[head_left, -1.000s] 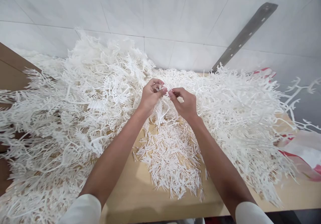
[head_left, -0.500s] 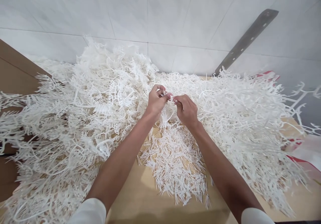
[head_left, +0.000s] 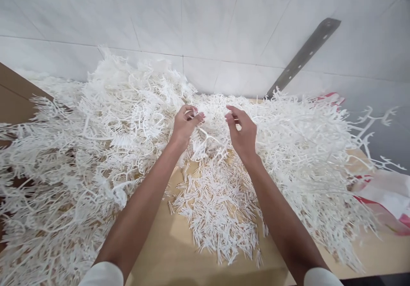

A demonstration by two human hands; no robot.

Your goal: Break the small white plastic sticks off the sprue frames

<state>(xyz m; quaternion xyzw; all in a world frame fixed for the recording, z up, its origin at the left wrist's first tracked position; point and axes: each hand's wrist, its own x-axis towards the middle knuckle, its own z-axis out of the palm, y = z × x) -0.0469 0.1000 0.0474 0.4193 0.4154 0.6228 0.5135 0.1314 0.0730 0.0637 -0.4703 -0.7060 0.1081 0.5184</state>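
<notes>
My left hand (head_left: 184, 125) is closed, thumb against fingers, on small white plastic sprigs (head_left: 194, 113) whose tips poke out. My right hand (head_left: 242, 132) is apart from it to the right, its fingers curved and spread, with nothing I can make out between them. Just below and between the hands lies a white branched plastic stem (head_left: 208, 137). Nearer to me, a heap of short white sprigs (head_left: 221, 209) covers the middle of the tan table (head_left: 160, 243).
Tangled white branched stems pile up on the left (head_left: 80, 149) and on the right (head_left: 304, 149). A cardboard panel (head_left: 16, 93) stands at the far left. Behind is a tiled wall (head_left: 153, 16) with a grey slotted metal strip (head_left: 303, 57). A red-and-white plastic bag (head_left: 387, 192) lies at right.
My hands, close together over the sprigs before, have drawn apart. The right hand's pinch has opened, while the left stays closed. The view has shifted slightly.
</notes>
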